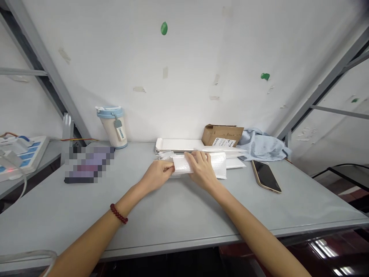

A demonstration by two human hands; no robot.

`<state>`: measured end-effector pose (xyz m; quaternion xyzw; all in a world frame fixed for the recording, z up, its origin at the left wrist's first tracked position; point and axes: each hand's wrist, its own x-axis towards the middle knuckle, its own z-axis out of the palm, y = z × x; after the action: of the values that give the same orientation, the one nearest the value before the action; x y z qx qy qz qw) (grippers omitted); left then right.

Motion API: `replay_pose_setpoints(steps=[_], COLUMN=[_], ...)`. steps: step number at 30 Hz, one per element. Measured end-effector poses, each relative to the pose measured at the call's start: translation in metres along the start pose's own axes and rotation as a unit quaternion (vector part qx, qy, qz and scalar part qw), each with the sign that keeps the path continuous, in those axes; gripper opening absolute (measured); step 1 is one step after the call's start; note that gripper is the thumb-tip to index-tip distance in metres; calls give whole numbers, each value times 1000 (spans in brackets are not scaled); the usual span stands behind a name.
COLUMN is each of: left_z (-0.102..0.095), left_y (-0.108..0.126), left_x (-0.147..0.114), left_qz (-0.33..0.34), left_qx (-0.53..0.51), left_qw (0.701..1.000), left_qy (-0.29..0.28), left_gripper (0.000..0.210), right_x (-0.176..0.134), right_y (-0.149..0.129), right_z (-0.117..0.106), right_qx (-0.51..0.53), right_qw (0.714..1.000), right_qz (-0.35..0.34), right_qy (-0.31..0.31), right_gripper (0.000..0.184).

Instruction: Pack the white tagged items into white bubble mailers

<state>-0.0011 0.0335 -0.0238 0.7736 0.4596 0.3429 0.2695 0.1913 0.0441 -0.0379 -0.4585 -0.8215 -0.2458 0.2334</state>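
Observation:
A white bubble mailer (219,165) lies crosswise near the middle of the desk, its surface shiny and bumpy. At its left end my left hand (158,174) is closed, with thumb and bent fingers pinching the edge. My right hand (201,169) grips the mailer from above, fingers over the top and thumb toward the near side; the part under the palm is hidden. Right behind are more white packets (236,163) and a long flat white box (180,144), partly covered by the mailer.
A brown cardboard box (223,134) and a crumpled light-blue cloth (263,146) stand against the wall. A phone (265,177) lies at right. On the left are a tumbler (113,129), a blurred-out flat item (90,165) and a power strip (24,157) with cables.

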Motion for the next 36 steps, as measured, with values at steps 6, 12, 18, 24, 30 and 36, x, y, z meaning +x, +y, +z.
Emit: replay_pose_setpoints(steps=[6, 12, 18, 24, 30, 36], left_z=[-31, -46, -38, -32, -27, -26], left_y=[-7, -21, -43, -61, -76, -82], left_x=[5, 8, 10, 14, 20, 23], left_qz=[-82, -127, -107, -105, -84, -74], left_qx=[-64, 54, 254, 271, 253, 241], left_qw=[986, 978, 958, 954, 959, 962], left_qy=[133, 157, 80, 74, 97, 109], left_gripper=[35, 36, 43, 43, 38, 29], right_x=[3, 4, 5, 5, 5, 5], right_y=[18, 36, 43, 43, 43, 42], right_z=[-4, -5, -7, -5, -3, -2], right_qx=[-14, -13, -16, -6, 2, 5], right_qw=[998, 990, 987, 987, 987, 988], right_qz=[62, 135, 157, 158, 154, 149], right_qy=[21, 27, 31, 37, 38, 31], right_gripper=[49, 45, 43, 43, 44, 46])
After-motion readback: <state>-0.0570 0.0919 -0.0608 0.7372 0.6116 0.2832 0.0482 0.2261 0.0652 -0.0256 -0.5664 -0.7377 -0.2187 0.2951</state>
